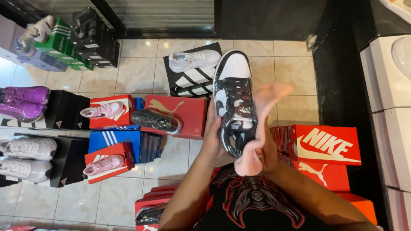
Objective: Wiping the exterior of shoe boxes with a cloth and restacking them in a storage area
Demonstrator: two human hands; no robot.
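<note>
- My left hand (pixel 212 137) is clamped on the side of the black-and-white sneaker (pixel 234 100), fingers wrapped round its left edge near the heel end.
- The sneaker's up in front of my chest, toe pointing away from me, heel toward me; it looks wrapped in clear shiny film.
- My right hand (pixel 266 150) grips a pink cloth (pixel 262 128), bunched at the bottom by my palm, w/ the free end flopping up and right past the shoe.
- The cloth lies against the sneaker's right side; can't tell exactly how much of it touches, since the shoe covers that part.
- Below and to the right: red shoe boxes (pixel 327 147) stacked, just beside my right forearm.
- Straight ahead on the tiled floor (pixel 137 72): a black box with white stripes (pixel 192 79) carrying a white sneaker (pixel 193 60).
- Left of my left hand: a red box (pixel 184 113) w/ a dark glossy shoe (pixel 156 121) on top, also wrapped.
- Further left: a pink sneaker (pixel 102 111) on a red-and-white box, another pink pair lower down, blue boxes between them.
- Far left: purple shoes (pixel 23 102) and pale ones on black boxes; green and black boxes stacked at the back.
</note>
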